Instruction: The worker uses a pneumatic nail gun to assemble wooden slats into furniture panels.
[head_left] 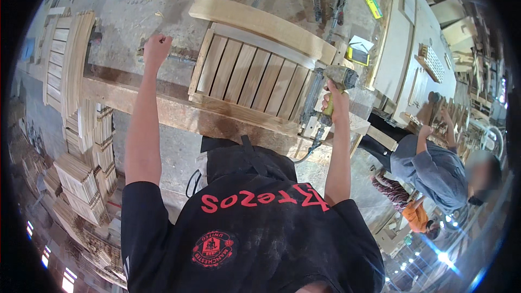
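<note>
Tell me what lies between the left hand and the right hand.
In the head view, a slatted wooden chair back lies on the workbench between the closed left hand and the right hand gripping a power tool.

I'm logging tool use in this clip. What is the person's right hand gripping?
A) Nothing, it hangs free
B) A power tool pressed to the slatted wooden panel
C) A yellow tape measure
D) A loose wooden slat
B: the right hand is wrapped round the handle of a power tool set against the right edge of the slatted panel, while the left hand is a closed fist, apparently empty, over the bench.
</note>
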`<action>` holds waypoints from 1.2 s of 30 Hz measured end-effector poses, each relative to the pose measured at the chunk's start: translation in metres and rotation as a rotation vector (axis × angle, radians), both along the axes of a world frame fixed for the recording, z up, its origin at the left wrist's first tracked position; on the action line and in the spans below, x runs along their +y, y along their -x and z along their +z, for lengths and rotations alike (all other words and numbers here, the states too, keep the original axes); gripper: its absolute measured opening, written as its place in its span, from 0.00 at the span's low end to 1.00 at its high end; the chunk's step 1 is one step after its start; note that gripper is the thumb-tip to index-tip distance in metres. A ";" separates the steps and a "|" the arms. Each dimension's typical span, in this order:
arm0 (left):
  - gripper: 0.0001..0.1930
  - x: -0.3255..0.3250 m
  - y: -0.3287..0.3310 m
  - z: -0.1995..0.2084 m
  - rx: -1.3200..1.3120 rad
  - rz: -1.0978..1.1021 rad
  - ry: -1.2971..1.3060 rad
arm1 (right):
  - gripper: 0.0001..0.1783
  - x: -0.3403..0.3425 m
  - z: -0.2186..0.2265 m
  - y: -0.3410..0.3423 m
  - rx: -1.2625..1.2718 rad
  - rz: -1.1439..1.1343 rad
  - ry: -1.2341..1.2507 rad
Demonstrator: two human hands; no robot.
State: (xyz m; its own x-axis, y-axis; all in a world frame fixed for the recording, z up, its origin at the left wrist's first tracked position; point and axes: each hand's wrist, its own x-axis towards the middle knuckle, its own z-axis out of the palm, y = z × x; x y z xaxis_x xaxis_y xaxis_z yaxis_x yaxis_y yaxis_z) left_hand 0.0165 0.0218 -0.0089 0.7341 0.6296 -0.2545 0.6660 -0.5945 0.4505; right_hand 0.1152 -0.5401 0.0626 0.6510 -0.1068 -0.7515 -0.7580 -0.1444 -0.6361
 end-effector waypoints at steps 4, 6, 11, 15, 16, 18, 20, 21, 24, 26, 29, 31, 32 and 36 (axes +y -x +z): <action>0.19 -0.006 0.000 0.003 -0.060 0.026 0.027 | 0.21 0.004 0.003 -0.004 0.001 0.085 0.094; 0.19 -0.003 0.001 0.002 -0.031 0.029 0.035 | 0.22 0.010 0.006 -0.005 0.006 0.104 0.115; 0.19 -0.001 -0.002 -0.001 0.037 0.061 0.072 | 0.22 0.025 0.006 -0.006 -0.010 0.105 0.214; 0.19 0.001 -0.001 -0.002 0.013 0.093 0.143 | 0.21 0.042 0.011 -0.004 -0.047 0.109 0.113; 0.19 0.002 0.000 -0.003 0.016 0.105 0.171 | 0.20 0.047 0.013 -0.004 -0.053 0.132 0.057; 0.19 0.003 0.004 -0.004 0.009 0.102 0.188 | 0.20 0.060 0.014 -0.006 -0.050 0.155 0.001; 0.19 0.002 0.005 0.000 0.003 0.098 0.201 | 0.19 0.073 0.010 -0.008 -0.029 0.244 0.040; 0.19 -0.001 0.005 0.001 -0.015 0.084 0.231 | 0.18 0.076 0.011 -0.007 -0.024 0.246 0.004; 0.18 -0.003 -0.001 0.005 -0.021 0.063 0.255 | 0.18 0.076 0.001 -0.008 -0.043 0.259 0.054; 0.17 -0.004 0.002 0.006 0.002 0.064 0.248 | 0.18 0.087 0.007 -0.007 -0.020 0.248 0.075; 0.16 -0.005 0.002 0.006 -0.055 0.060 0.250 | 0.18 0.092 0.011 -0.009 -0.006 0.257 0.132; 0.16 -0.005 0.000 0.004 -0.133 0.052 0.274 | 0.18 0.095 0.012 -0.011 -0.002 0.259 0.133; 0.16 -0.005 0.001 0.003 -0.127 0.038 0.277 | 0.18 0.095 0.011 -0.011 -0.013 0.272 0.131; 0.16 -0.005 0.003 0.008 -0.124 0.057 0.303 | 0.19 0.108 0.009 -0.005 -0.086 0.285 0.198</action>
